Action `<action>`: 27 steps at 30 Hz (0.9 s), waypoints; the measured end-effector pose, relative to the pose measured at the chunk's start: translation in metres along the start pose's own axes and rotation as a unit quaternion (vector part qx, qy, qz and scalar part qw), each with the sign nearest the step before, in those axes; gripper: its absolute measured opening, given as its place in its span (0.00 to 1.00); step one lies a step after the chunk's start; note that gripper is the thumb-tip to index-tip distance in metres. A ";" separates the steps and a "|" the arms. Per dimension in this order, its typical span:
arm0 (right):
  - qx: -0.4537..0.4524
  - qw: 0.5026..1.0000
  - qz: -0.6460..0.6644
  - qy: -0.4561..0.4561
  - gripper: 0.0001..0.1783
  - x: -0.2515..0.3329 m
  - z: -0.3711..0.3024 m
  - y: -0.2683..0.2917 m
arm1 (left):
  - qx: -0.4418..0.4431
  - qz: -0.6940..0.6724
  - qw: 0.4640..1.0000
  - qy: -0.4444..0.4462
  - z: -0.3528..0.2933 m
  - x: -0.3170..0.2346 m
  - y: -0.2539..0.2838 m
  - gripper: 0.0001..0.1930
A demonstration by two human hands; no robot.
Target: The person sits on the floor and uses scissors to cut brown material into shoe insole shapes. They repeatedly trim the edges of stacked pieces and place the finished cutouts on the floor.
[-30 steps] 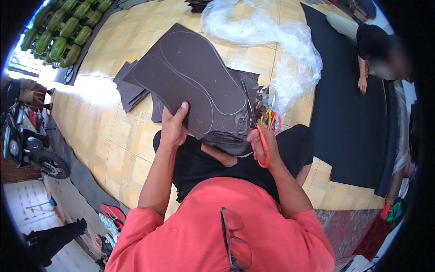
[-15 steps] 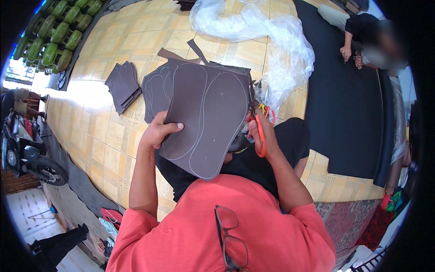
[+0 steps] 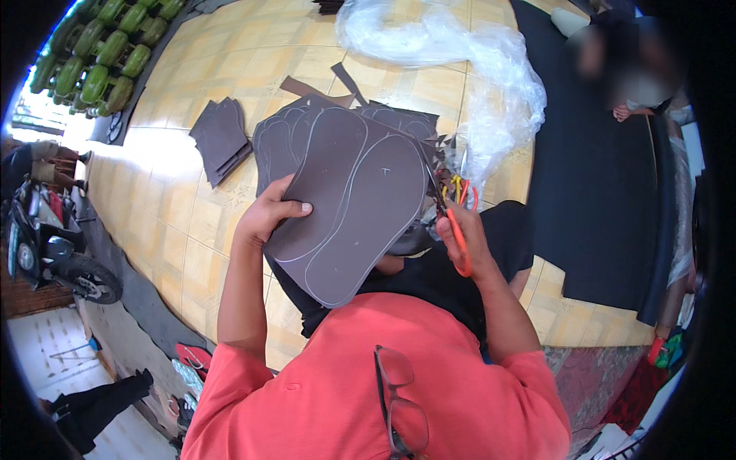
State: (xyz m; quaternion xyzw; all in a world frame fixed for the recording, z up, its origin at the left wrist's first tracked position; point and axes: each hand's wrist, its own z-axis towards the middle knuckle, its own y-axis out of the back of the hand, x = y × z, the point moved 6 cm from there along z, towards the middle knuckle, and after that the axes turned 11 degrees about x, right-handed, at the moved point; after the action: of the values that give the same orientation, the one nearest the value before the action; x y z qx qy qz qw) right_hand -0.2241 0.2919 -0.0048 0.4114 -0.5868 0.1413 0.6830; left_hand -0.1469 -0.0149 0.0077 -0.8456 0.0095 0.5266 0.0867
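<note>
My left hand [image 3: 268, 213] grips the left edge of a dark brown rubber sheet [image 3: 353, 199] marked with pale sole-shaped outlines, and holds it up over my lap. My right hand [image 3: 460, 238] is closed around orange-handled scissors [image 3: 454, 222], whose blades meet the sheet's right edge. More outlined brown sheets [image 3: 280, 142] lie on the tiled floor just beyond the held one.
A small stack of cut brown pieces [image 3: 222, 138] lies to the left on the yellow tiles. Crumpled clear plastic [image 3: 475, 69] is ahead. A large black sheet [image 3: 598, 192] covers the floor to the right, with another person [image 3: 636, 77] seated there. Green bottles [image 3: 100, 54] line the far left; a motorbike [image 3: 46, 238] stands beside them.
The held sheet has been turned and brought closer to me, now more upright. My left hand shifted from its lower edge to its left edge; the scissors stay at the right edge.
</note>
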 end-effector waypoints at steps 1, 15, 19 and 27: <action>0.005 1.000 0.008 -0.003 0.25 -0.001 -0.002 -0.003 | -0.001 0.000 1.000 0.001 -0.001 0.000 0.004 0.30; 0.058 0.996 0.026 -0.059 0.24 -0.018 -0.006 -0.007 | 0.061 0.046 0.994 0.077 0.002 0.017 0.003 0.30; 0.132 0.960 0.153 -0.194 0.22 -0.035 -0.014 -0.009 | 0.072 0.045 0.992 0.094 -0.002 0.011 0.006 0.32; -0.060 0.893 0.439 -0.080 0.09 -0.059 0.012 -0.023 | 0.142 -0.161 0.976 -0.031 0.014 0.063 0.010 0.28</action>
State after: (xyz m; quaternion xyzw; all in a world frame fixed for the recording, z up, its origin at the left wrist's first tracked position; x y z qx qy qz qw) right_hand -0.2328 0.2855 -0.0683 0.0803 -0.7677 0.3580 0.5254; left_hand -0.1322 -0.0180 -0.0560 -0.7984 -0.0545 0.5250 0.2897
